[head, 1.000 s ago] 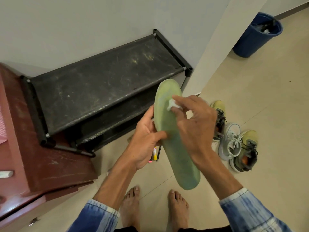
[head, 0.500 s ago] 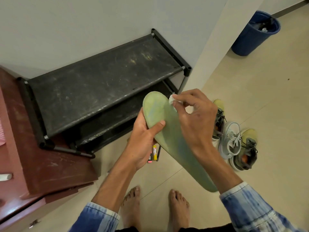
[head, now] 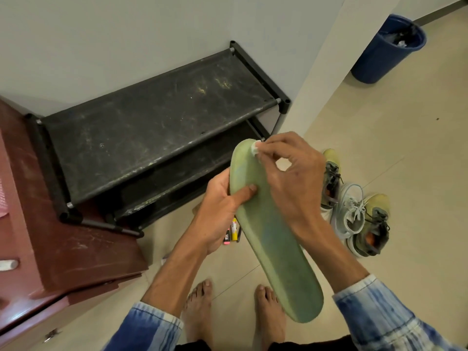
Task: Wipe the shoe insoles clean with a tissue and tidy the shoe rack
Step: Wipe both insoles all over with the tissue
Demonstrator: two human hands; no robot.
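A long green insole slants across the middle of the view, toe end up. My left hand grips it near the toe, thumb pressed on its face. My right hand pinches a small wad of white tissue against the insole's top edge. The black two-tier shoe rack stands against the wall behind, its dusty top shelf bare. On the floor to the right lie yellow-green sneakers and a white sneaker.
A dark red wooden cabinet fills the left side beside the rack. A blue bin stands at the far right by the wall corner. Small coloured tubes lie on the beige tile floor near my bare feet.
The insole's heel end swung down and to the right, then came back up a little. My right hand with the tissue has moved up to the toe edge.
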